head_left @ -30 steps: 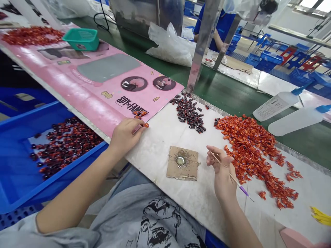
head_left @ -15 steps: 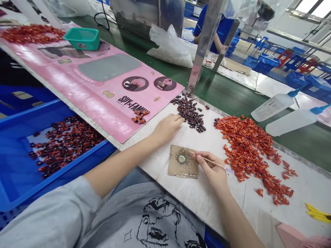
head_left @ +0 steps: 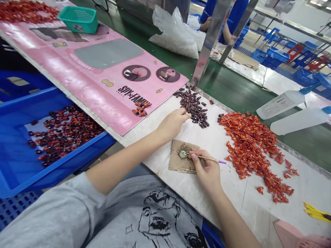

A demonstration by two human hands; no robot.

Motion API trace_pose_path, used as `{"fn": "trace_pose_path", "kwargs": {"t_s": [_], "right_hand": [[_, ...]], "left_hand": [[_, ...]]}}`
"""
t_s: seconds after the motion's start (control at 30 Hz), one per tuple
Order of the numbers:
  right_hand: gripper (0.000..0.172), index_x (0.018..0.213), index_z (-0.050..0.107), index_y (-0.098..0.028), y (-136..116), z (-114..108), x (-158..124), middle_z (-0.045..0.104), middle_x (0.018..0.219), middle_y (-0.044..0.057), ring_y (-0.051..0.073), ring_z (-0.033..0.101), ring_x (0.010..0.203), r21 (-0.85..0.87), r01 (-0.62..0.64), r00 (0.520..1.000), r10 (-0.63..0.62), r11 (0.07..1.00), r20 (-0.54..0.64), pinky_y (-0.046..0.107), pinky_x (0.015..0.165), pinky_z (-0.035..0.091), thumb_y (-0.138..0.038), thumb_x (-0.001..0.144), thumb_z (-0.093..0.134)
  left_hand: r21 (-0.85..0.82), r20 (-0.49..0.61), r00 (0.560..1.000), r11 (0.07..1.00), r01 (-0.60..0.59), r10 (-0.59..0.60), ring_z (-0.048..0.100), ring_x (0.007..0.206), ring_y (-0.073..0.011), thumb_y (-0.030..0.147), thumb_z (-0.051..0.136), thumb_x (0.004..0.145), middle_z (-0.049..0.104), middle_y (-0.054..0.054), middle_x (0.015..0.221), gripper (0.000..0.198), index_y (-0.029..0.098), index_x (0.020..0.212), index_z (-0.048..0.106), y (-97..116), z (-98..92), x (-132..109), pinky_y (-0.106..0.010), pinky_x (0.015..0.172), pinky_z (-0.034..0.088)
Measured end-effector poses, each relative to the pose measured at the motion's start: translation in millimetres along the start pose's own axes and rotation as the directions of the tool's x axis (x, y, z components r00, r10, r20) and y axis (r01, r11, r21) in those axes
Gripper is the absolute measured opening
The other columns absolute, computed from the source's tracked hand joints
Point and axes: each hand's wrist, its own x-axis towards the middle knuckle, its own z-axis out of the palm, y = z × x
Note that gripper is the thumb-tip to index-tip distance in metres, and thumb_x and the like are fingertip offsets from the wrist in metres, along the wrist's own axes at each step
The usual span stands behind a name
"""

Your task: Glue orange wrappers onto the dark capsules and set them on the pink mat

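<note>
Stick pinched in our right hand, we are steadying it by the shiny disc; our left hand is curling half shut near dark beads.

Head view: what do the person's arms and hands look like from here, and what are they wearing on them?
The left hand and right hand are bare: no gloves, rings or watch show. The left forearm is bare below a loose grey sleeve, part of a grey T-shirt with a black line drawing on its front. The right sleeve is out of view.
</note>
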Motion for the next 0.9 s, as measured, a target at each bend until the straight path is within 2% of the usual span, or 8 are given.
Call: {"fn": "trace_pose_path", "kwargs": {"t_s": [0.07,0.1,0.2,0.27,0.33,0.6,0.73,0.9], "right_hand": [[0.017,0.080,0.073,-0.023,-1,0,0,0.078,0.090,0.009,0.025,0.072,0.095,-0.022,0.011,1.000,-0.010,1.000,0.007,0.044,0.090,0.058,-0.034,0.087,0.063],[0.017,0.079,0.073,-0.023,-2,0,0,0.078,0.090,0.009,0.025,0.072,0.094,-0.031,0.006,1.000,-0.006,0.999,0.010,0.043,0.089,0.058,-0.033,0.087,0.062],[0.018,0.075,0.072,-0.023,-5,1,-1,0.078,0.088,0.008,0.024,0.073,0.093,-0.058,-0.017,1.000,0.018,0.998,0.008,0.041,0.087,0.058,-0.031,0.086,0.062],[0.019,0.071,0.071,-0.023,-6,3,-1,0.078,0.085,0.008,0.025,0.073,0.093,-0.071,-0.032,0.999,0.032,0.997,0.003,0.040,0.085,0.058,-0.031,0.086,0.061],[0.021,0.067,0.071,-0.023,-7,5,-2,0.077,0.080,0.008,0.026,0.073,0.094,-0.079,-0.042,0.999,0.042,0.996,-0.004,0.040,0.084,0.058,-0.031,0.085,0.062],[0.015,0.068,0.077,-0.024,-13,11,-4,0.079,0.080,0.007,0.026,0.072,0.098,0.057,-0.106,0.992,0.110,0.993,-0.063,0.041,0.088,0.059,-0.032,0.080,0.071],[0.016,0.072,0.078,-0.025,-26,7,-7,0.080,0.085,0.007,0.024,0.072,0.098,0.138,-0.027,0.991,0.044,0.990,-0.126,0.042,0.092,0.058,-0.033,0.084,0.071],[0.017,0.080,0.076,-0.025,-45,-2,-13,0.078,0.076,0.005,0.025,0.073,0.099,0.188,0.078,0.990,-0.055,0.979,-0.127,0.044,0.092,0.058,-0.036,0.090,0.069]], "left_hand": [[-0.115,-0.043,0.999,0.993,0.017,-0.022,0.067,0.091,-0.0193,0.006,0.050,0.089,0.070,-0.008,0.101,0.027,0.015,0.101,0.072,4,-8.9,-29,-0.031,0.083,0.055],[-0.347,-0.088,0.993,0.937,0.043,-0.078,0.067,0.088,-0.0192,0.008,0.054,0.087,0.071,-0.008,0.097,0.022,0.014,0.096,0.073,6,-11.9,-45,-0.030,0.079,0.056],[-0.828,-0.006,0.954,0.536,0.163,-0.298,0.068,0.076,-0.0166,0.020,0.069,0.082,0.074,-0.005,0.089,0.011,0.018,0.090,0.076,12,-12.8,-89,-0.027,0.070,0.057],[-0.926,0.098,0.916,0.302,0.227,-0.389,0.066,0.067,-0.0138,0.026,0.079,0.076,0.074,-0.003,0.083,0.012,0.020,0.086,0.079,16,-8.4,-108,-0.025,0.065,0.056],[-0.952,0.165,0.879,0.161,0.261,-0.448,0.065,0.063,-0.0121,0.031,0.087,0.068,0.075,-0.003,0.080,0.018,0.021,0.082,0.081,19,-3.6,-116,-0.023,0.062,0.056],[-0.959,0.257,0.791,-0.045,0.280,-0.555,0.063,0.057,-0.0107,0.037,0.098,0.047,0.075,-0.003,0.068,0.036,0.020,0.074,0.082,30,-6.0,-107,-0.021,0.056,0.056],[-0.938,0.342,0.755,-0.147,0.315,-0.560,0.068,0.063,-0.0131,0.028,0.097,0.047,0.078,-0.004,0.073,0.030,0.020,0.071,0.082,39,-8.5,-110,-0.022,0.059,0.056],[-0.907,0.419,0.750,-0.205,0.367,-0.511,0.071,0.070,-0.0157,0.020,0.093,0.052,0.080,-0.005,0.082,0.024,0.021,0.074,0.082,51,-7.6,-113,-0.027,0.068,0.058]]}}
